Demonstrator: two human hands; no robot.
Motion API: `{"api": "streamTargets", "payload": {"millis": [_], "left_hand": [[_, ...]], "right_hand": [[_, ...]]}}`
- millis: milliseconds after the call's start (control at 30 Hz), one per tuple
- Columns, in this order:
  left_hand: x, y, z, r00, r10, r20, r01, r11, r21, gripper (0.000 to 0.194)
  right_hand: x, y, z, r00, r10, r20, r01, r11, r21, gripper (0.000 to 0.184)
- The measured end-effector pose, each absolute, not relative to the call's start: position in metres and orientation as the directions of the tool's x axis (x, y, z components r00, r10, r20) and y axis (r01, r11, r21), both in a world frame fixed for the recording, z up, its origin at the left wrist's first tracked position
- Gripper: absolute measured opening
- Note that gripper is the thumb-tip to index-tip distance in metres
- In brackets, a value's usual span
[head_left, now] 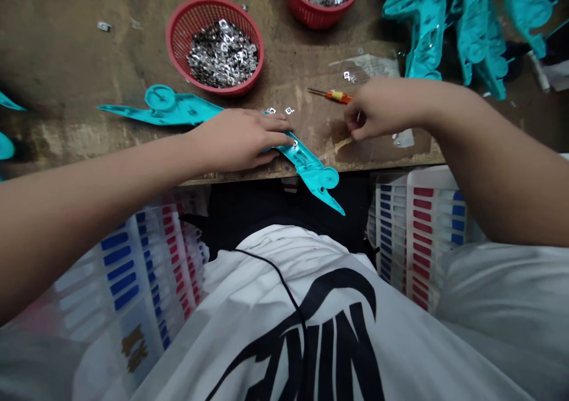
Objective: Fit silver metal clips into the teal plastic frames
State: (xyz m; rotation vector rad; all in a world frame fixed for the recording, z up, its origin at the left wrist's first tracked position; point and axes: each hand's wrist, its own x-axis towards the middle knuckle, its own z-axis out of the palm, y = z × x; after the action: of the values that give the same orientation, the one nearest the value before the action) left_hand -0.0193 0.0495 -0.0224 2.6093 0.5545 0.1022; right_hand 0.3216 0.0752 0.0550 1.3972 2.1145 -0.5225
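Note:
My left hand [249, 137] lies over a turquoise plastic part [311, 167], its fingers and thumb on either side of it. The part's pointed end juts past the table edge. A small metal clip [294, 144] sits on it by the fingertips. Another turquoise length [178, 109] runs out left of the hand; whether the two join is hidden. My right hand [373, 109] is closed in a pinch just above the table; what its fingertips hold, if anything, does not show. Beside its knuckles lies a screwdriver [335, 96] with an orange and yellow handle, tip pointing left.
Red baskets of metal clips stand behind, one left [172, 45] and one farther back [306, 16]. More turquoise parts [427, 34] are heaped at the back right. Loose clips [347, 76] dot the wooden table [66, 63]. Plastic crates [413, 229] flank my lap below.

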Motion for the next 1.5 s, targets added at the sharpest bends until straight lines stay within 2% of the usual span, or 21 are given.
{"api": "streamTargets", "payload": {"millis": [100, 167, 233, 300, 367, 467, 533, 600, 700, 800, 967, 1067, 1233, 1367, 1500], "left_hand": [[-0.02, 0.051, -0.025, 0.923, 0.384, -0.012, 0.351, -0.83, 0.434, 0.051], [-0.019, 0.051, -0.026, 0.927, 0.374, -0.016, 0.345, -0.837, 0.425, 0.051], [-0.016, 0.047, -0.024, 0.922, 0.388, -0.018, 0.358, -0.831, 0.425, 0.052], [-0.011, 0.041, -0.021, 0.901, 0.434, 0.002, 0.39, -0.812, 0.434, 0.055], [-0.005, 0.033, -0.017, 0.871, 0.489, 0.045, 0.411, -0.777, 0.477, 0.058], [0.003, 0.022, -0.009, 0.829, 0.552, 0.087, 0.394, -0.687, 0.611, 0.056], [0.004, 0.018, -0.003, 0.806, 0.582, 0.104, 0.358, -0.621, 0.697, 0.051], [0.003, 0.018, 0.005, 0.793, 0.597, 0.123, 0.331, -0.591, 0.736, 0.049], [0.0, 0.023, 0.016, 0.798, 0.582, 0.155, 0.338, -0.647, 0.684, 0.049], [0.0, 0.027, 0.023, 0.811, 0.553, 0.19, 0.368, -0.736, 0.569, 0.045], [0.007, 0.02, 0.021, 0.84, 0.5, 0.212, 0.349, -0.796, 0.494, 0.041], [0.006, 0.018, 0.022, 0.852, 0.479, 0.209, 0.333, -0.806, 0.489, 0.044], [-0.007, 0.038, 0.015, 0.863, 0.486, 0.137, 0.384, -0.807, 0.448, 0.052], [-0.016, 0.051, -0.01, 0.894, 0.445, 0.048, 0.379, -0.81, 0.448, 0.045], [-0.014, 0.045, -0.031, 0.882, 0.47, 0.045, 0.395, -0.788, 0.473, 0.045]], "right_hand": [[0.331, 0.077, 0.067, -0.422, 0.846, -0.325, 0.902, 0.353, -0.25, 0.036], [0.336, 0.074, 0.071, -0.436, 0.896, -0.084, 0.852, 0.381, -0.358, 0.035], [0.335, 0.067, 0.074, -0.428, 0.9, 0.08, 0.819, 0.424, -0.386, 0.028], [0.328, 0.058, 0.073, -0.477, 0.868, 0.135, 0.8, 0.493, -0.342, 0.018], [0.315, 0.049, 0.071, -0.589, 0.802, 0.097, 0.758, 0.59, -0.278, 0.012], [0.294, 0.038, 0.068, -0.741, 0.67, -0.049, 0.664, 0.718, -0.209, 0.032], [0.283, 0.034, 0.071, -0.772, 0.615, -0.161, 0.636, 0.752, -0.172, 0.047], [0.277, 0.033, 0.077, -0.768, 0.606, -0.206, 0.637, 0.756, -0.153, 0.055], [0.28, 0.033, 0.087, -0.775, 0.621, -0.118, 0.631, 0.749, -0.202, 0.056], [0.288, 0.035, 0.095, -0.766, 0.642, -0.011, 0.607, 0.718, -0.341, 0.049], [0.289, 0.036, 0.099, -0.695, 0.716, -0.066, 0.621, 0.551, -0.558, 0.021], [0.283, 0.033, 0.097, -0.666, 0.743, -0.071, 0.619, 0.497, -0.608, 0.019], [0.292, 0.036, 0.092, -0.619, 0.785, -0.006, 0.638, 0.499, -0.587, 0.021], [0.309, 0.058, 0.068, -0.731, 0.682, 0.018, 0.599, 0.655, -0.461, 0.034], [0.311, 0.072, 0.033, -0.833, 0.529, -0.164, 0.548, 0.746, -0.379, 0.029]]}}
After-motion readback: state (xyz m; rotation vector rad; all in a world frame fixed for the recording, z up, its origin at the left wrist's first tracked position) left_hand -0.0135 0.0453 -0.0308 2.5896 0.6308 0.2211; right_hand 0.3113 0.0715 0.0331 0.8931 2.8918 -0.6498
